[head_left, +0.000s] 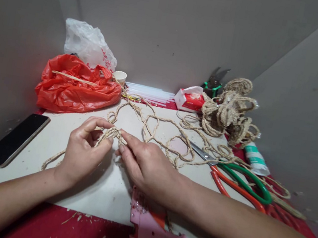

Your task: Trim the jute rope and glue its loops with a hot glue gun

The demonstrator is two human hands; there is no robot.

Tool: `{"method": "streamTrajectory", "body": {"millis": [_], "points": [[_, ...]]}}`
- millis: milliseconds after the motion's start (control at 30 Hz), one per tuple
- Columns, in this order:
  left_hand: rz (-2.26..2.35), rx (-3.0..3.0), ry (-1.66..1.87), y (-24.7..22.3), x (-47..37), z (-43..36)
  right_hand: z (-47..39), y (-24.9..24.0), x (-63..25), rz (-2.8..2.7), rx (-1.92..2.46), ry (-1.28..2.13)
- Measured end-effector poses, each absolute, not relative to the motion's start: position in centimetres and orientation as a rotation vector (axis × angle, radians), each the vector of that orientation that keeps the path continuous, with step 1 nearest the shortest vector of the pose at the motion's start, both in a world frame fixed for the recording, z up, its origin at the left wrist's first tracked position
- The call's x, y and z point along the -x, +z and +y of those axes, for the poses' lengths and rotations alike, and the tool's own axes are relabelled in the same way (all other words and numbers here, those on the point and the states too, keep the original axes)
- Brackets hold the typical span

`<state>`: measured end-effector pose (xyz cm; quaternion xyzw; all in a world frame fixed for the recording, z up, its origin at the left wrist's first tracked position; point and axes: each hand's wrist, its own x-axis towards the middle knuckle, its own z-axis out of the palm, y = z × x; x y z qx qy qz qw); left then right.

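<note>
Between my hands, over a pale board (78, 199), is a small curved piece of braided straw rope (112, 132). My left hand (83, 149) pinches its left part between thumb and fingers. On the right side, my right hand (143, 159) grips the rope's end with thumb and index finger. Fingers hide some of the piece. Loose rope (151, 128) loops across the board behind my hands, and another length curls out beside my left hand. A pink glue gun (144, 226) lies below my right forearm, partly covered by it.
Green-handled scissors (246, 180) and a red-orange-handled tool lie right. Bundled rope pieces (230, 110) stand back right beside a tissue pack (189, 99). A red plastic bag (74, 92), paper cup (120, 76) and clear sticks (148, 93) line the back. A phone (17, 140) lies left. Grey walls enclose three sides.
</note>
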<state>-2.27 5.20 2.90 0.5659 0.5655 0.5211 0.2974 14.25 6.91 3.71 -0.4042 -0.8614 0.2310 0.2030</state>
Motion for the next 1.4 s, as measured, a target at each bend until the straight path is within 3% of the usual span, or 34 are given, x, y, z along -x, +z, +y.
{"method": "streamTrajectory", "body": {"millis": [167,500,900,1400], "points": [[1.496,-1.497,1.413,2.4,2.2,5.4,7.2,3.1,-13.6,-2.209,1.097,0.863],[1.401,-1.407,1.442,1.7,1.9,5.5,7.0,3.3,-12.7,-2.658,1.227,0.389],[1.380,-1.301,1.516,0.9,1.8,5.7,7.0,3.9,-12.0,-2.798,1.281,0.306],[1.236,-1.583,1.457,0.9,1.2,4.1,7.3,2.4,-11.4,-2.122,1.127,0.854]]}}
